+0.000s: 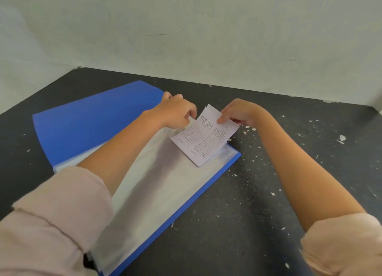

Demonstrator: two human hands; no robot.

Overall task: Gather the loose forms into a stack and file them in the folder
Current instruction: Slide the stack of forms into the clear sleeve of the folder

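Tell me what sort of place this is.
Probably a plain work desk in a room corner: a dark, white-flecked table against bare pale walls, an open blue folder with a clear sleeve, and printed forms pinched by the right hand.

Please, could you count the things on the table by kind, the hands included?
Open blue plastic folder with clear sleeves: 1
Stack of white printed paper forms: 1
Hands: 2, left hand and right hand
Total: 4

Right grip (237,112) pinches the forms (203,137) over the open folder (93,114); left grip (175,112) pinches its clear sleeve (165,172).
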